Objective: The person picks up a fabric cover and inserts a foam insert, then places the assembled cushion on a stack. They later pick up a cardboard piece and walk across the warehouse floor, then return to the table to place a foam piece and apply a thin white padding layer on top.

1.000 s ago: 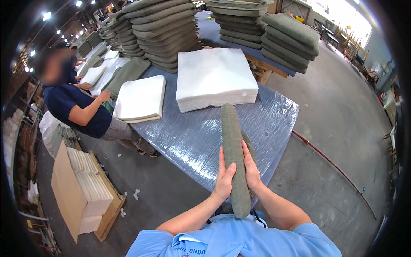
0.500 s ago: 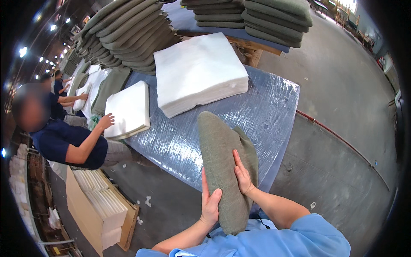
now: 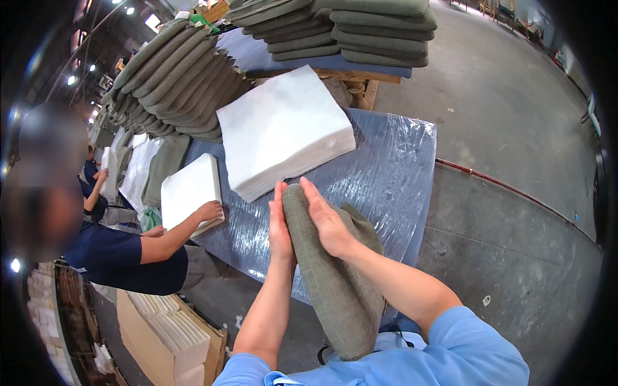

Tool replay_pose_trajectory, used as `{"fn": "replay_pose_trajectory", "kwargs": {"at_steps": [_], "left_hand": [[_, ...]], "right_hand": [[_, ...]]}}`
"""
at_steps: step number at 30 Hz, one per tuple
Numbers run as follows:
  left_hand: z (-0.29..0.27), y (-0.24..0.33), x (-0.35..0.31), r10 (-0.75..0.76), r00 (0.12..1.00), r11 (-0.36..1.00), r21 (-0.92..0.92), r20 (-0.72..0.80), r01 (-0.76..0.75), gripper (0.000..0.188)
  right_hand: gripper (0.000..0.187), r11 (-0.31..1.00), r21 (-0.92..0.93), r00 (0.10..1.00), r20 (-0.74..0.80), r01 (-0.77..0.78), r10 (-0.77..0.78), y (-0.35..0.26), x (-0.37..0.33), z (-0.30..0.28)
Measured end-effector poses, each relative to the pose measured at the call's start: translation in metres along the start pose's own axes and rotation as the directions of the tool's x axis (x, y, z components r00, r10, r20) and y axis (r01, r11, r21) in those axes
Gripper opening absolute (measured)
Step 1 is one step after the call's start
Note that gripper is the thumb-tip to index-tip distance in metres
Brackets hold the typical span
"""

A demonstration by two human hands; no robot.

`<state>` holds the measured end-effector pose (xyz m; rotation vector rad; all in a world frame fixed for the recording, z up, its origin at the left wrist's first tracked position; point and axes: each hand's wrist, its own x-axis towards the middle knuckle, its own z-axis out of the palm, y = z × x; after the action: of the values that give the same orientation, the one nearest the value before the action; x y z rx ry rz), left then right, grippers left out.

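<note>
A grey-green fabric cushion stands on edge in front of me, its near end against my blue shirt. Its far end is between my two palms, close to the front of the white padding stack. My left hand lies along the left side with fingers straight and pointing away. On the opposite side, my right hand presses flat, fingers extended. Together they hold the cushion between them. A loose flap of the same fabric hangs at its right.
A plastic-covered table bears a thick stack of white padding sheets and a smaller white pad. Piled grey-green cushions rise behind. At left a co-worker's hand touches the smaller pad. A carton of white slabs stands lower left.
Both my hands have slid from the cushion's middle and near part up to its far end. The co-worker has come nearer and now touches the small white pad. My view has shifted slightly.
</note>
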<state>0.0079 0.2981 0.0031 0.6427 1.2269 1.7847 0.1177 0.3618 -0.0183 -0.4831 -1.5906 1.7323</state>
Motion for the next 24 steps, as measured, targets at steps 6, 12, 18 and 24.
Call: {"fn": "replay_pose_trajectory", "kwargs": {"at_steps": [6, 12, 18, 24], "left_hand": [[-0.027, -0.008, 0.013, 0.024, 0.999, 0.985, 0.172, 0.031, -0.029, 0.064], [-0.024, 0.002, 0.01, -0.046, 0.999, 0.986, 0.16, 0.025, 0.041, 0.055], [-0.021, -0.003, 0.01, 0.003, 1.0, 0.993, 0.114, -0.014, -0.001, 0.058], [-0.028, -0.037, -0.011, -0.131, 0.975, 0.989, -0.097, -0.178, 0.115, 0.067]], "right_hand": [[0.071, 0.978, -0.183, 0.995, -0.012, 0.098, -0.101, 0.028, 0.001, 0.009], [0.069, 0.986, -0.153, 0.996, -0.047, 0.068, -0.076, 0.063, 0.002, 0.002], [0.068, 0.991, -0.123, 0.996, -0.081, -0.048, 0.039, 0.091, -0.001, -0.009], [0.069, 0.975, -0.106, 0.976, -0.124, -0.195, 0.182, 0.126, -0.009, -0.029]]}}
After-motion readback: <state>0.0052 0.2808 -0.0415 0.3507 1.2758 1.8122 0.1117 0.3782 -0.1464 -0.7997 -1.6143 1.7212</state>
